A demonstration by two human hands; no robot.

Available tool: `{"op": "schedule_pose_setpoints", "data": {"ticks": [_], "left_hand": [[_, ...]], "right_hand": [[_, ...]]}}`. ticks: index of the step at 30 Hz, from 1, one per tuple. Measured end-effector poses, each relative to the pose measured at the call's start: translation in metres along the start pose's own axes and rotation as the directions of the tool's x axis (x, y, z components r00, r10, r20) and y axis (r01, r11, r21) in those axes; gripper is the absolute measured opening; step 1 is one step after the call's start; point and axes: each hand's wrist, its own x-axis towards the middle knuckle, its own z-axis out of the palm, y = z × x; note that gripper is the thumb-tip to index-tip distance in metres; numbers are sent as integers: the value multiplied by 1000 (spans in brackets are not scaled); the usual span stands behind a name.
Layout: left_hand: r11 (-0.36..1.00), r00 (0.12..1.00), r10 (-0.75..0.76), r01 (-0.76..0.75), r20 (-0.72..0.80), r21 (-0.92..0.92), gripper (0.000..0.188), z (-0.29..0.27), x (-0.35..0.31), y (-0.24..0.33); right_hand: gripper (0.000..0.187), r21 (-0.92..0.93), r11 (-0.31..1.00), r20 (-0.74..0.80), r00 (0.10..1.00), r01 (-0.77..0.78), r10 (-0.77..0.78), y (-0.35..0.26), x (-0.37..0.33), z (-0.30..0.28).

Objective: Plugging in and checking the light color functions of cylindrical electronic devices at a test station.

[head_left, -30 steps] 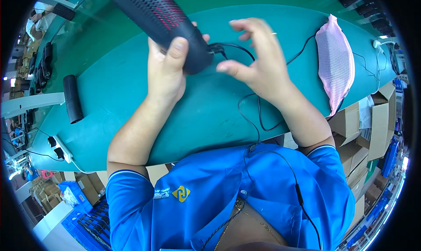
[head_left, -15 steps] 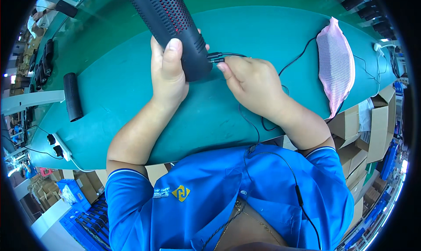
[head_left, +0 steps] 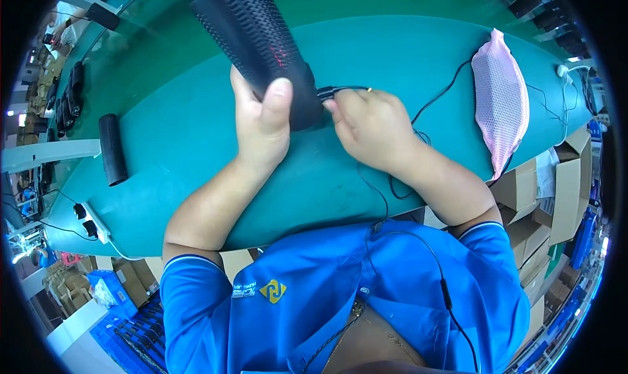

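A black cylindrical device point(head_left: 252, 37) with a perforated shell, probably a speaker, is tilted above the table. A small red glow shows through its holes. My left hand point(head_left: 265, 116) is wrapped around its lower part, thumb on the near side. My right hand point(head_left: 376, 122) pinches a black cable plug point(head_left: 329, 94) against the device's side near its lower end. A second black plug lies close beside it with its cable running right. Whether the pinched plug is fully in the socket is hidden by my fingers.
On the green table point(head_left: 314, 178) lie a pink mesh pouch point(head_left: 500, 102) at the right and another black perforated cylinder point(head_left: 112, 150) at the left. A white power strip point(head_left: 95, 220) sits at the left edge. Thin black cables cross the table. Cardboard boxes point(head_left: 562, 184) stand beyond the right edge.
The device and my left hand have shifted slightly right and toward me. The plug in my right hand has come up against the device, its metal tip no longer showing.
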Motion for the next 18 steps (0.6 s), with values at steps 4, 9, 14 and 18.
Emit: {"op": "schedule_pose_setpoints", "data": {"ticks": [4,9,14,18], "left_hand": [[966,1000,-9,9,1,-258,55,5,1,5],[834,950,-186,288,253,-470,59,-23,24,17],[515,788,223,404,574,-756,61,-50,47,11],[863,956,-27,170,293,-477,64,-51,30,16]], "right_hand": [[16,-9,1000,65,998,1,-1,18,8,-18],[14,122,973,128,969,194,-210,31,36,-37],[15,-186,828,152,848,529,-507,49,79,-79],[17,-113,968,334,926,224,-175,40,77,-94]]}}
